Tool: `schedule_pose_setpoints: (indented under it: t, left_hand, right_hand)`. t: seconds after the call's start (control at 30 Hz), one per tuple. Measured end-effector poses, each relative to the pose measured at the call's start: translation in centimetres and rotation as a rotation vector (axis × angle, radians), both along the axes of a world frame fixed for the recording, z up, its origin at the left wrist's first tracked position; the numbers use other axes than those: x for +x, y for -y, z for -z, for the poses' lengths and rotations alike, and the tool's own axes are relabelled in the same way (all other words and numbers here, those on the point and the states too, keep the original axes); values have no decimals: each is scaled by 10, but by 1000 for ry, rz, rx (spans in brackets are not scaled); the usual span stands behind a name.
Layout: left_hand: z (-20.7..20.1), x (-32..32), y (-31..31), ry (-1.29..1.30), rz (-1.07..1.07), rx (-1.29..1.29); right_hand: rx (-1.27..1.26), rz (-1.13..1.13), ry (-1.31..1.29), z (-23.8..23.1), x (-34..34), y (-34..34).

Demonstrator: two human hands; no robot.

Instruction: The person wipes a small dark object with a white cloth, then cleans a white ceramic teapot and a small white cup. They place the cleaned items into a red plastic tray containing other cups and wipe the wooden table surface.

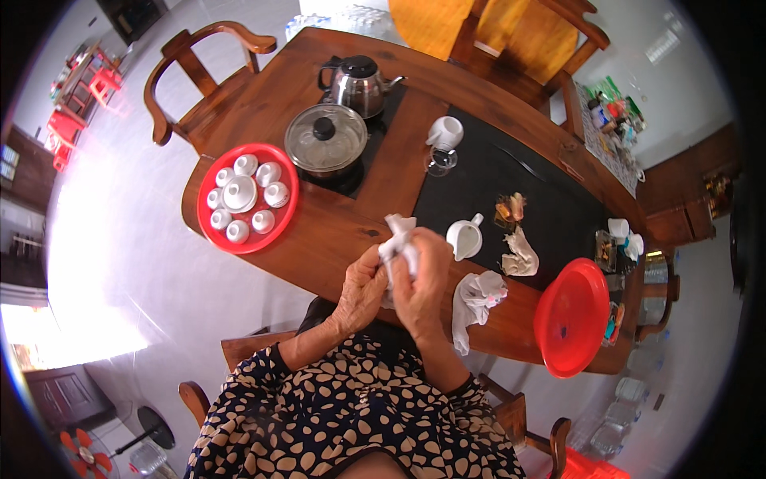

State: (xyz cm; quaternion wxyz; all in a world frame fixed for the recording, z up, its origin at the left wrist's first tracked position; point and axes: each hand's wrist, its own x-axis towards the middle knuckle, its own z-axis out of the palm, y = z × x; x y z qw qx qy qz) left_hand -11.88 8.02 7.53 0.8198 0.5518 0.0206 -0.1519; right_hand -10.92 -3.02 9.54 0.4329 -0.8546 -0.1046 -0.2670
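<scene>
In front of me, near the table's front edge, my left hand [359, 291] and my right hand [423, 279] are closed together on a crumpled white cloth [399, 231]. Whether anything is wrapped inside it cannot be made out. To the right of my right hand lies a second white cloth [472, 302], partly hanging over the table edge. Just beyond that stands a white handled pitcher [464, 239] on the dark tea tray [550, 188]. At the left, a red round tray [209, 170] carries several small white cups [269, 172] around a white lidded bowl [239, 194].
A steel kettle [359, 88] and a glass-lidded pot [325, 142] stand at the back left. Further right are a white teapot [447, 130], a small glass cup [440, 161], a beige crumpled cloth [521, 254] and a red basin [570, 319]. Wooden chairs [209, 92] surround the table.
</scene>
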Motion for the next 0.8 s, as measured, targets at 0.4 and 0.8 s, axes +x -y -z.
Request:
schedule_pose_setpoints:
  t: [0.4, 0.8]
  left_hand:
    - [-2, 2, -20, 123, -119, -63]
    - [0, -10, -22, 120, -11, -184]
  right_hand:
    - [31, -40, -62, -3, 14, -26]
    - [218, -114, -136, 3, 8, -12]
